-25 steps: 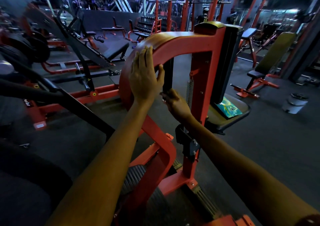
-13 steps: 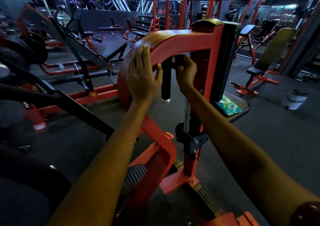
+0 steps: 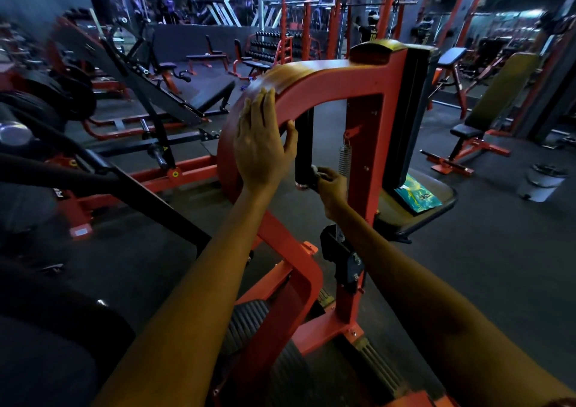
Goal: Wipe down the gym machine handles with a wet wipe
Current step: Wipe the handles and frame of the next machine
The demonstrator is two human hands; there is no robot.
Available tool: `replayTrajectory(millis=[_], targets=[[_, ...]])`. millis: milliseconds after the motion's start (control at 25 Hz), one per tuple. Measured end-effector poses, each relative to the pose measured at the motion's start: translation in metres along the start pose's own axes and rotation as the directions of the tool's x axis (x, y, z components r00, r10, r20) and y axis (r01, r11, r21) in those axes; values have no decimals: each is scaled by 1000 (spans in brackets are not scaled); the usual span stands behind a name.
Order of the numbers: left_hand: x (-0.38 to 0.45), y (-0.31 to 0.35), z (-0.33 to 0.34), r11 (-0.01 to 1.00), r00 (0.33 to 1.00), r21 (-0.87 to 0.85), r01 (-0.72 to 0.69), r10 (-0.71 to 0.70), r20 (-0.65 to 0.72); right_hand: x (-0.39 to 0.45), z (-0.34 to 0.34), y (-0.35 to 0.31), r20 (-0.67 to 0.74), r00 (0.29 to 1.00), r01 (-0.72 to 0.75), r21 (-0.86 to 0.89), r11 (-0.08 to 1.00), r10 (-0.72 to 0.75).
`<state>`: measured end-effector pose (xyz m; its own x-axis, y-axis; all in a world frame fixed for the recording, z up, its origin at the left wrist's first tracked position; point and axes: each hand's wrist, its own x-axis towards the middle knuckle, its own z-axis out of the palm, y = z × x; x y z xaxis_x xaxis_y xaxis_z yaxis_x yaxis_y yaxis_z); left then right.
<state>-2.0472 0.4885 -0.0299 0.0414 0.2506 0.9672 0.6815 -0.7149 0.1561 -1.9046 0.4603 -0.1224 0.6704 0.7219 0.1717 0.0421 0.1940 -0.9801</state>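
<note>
- The black handle [image 3: 304,148] hangs upright at the middle of the frame, inside the arch of the red machine frame [image 3: 336,79], with a metal cap at its lower end.
- The wet wipe [image 3: 318,171] shows only as a small pale wad at the lower end of the handle, pressed against it; most of it is hidden by fingers.
- The right hand [image 3: 331,185] sits just right of the handle's lower end, its grip narrow, fingers curled and pinching the wipe against the handle.
- The left hand [image 3: 261,145] lies flat on the curved left part of the red frame, its grip wide, fingers straight and pointing up, thumb reaching towards the handle; whether the thumb touches it cannot be told.
- A coil spring [image 3: 344,157] hangs beside the red upright post, right of the handle.
- A black bracket [image 3: 343,257] is clamped lower on the same post, just under the right forearm.
- A green and yellow packet [image 3: 417,193] lies on the dark seat pad [image 3: 442,188] at the right of the machine.
- A pale bin [image 3: 544,182] stands on the floor at the right edge of the frame.
- An adjustable bench [image 3: 473,132] with red legs stands further right and behind; more red racks fill the upper part of the frame.
</note>
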Motion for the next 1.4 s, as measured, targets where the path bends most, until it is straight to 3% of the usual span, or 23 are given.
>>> replayTrajectory(millis=[240, 320, 440, 600, 840, 960, 1040, 1160, 1280, 1400], targets=[[-1, -1, -3, 1000, 999, 10, -14, 13, 46, -9, -3, -18, -97, 992, -92, -113, 989, 81], [-1, -3, -4, 999, 997, 17, -30, 28, 68, -13, -10, -29, -55, 990, -137, -154, 979, 130], [-1, -3, -4, 998, 993, 48, -32, 26, 114, -22, -19, -40, 65, 971, -227, -74, 971, 232], [1, 2, -13, 999, 977, 41, 27, -35, 212, -39, -43, -51, 115, 957, -264, -27, 964, 265], [-18, 32, -40, 988, 897, 80, 133, -154, 413, -63, -111, -65, 141, 935, -319, -72, 945, 327], [-55, 65, -48, 997, 855, 60, 38, -64, 514, -79, -153, -69, 124, 935, -320, -110, 941, 333], [-77, 96, -47, 1000, 758, 31, 5, -24, 652, -89, -183, -70, 84, 948, -295, -124, 947, 307], [-105, 156, -40, 998, 543, -49, 30, 25, 839, -108, -242, -69, -29, 963, -266, -230, 936, 266], [-135, 214, -33, 980, 359, -199, -2, 187, 915, -131, -310, -68, -146, 974, -225, -500, 836, 175], [-167, 265, -27, 941, 115, -332, -66, 338, 934, -163, -374, -66, -160, 977, -214, -663, 718, 143]])
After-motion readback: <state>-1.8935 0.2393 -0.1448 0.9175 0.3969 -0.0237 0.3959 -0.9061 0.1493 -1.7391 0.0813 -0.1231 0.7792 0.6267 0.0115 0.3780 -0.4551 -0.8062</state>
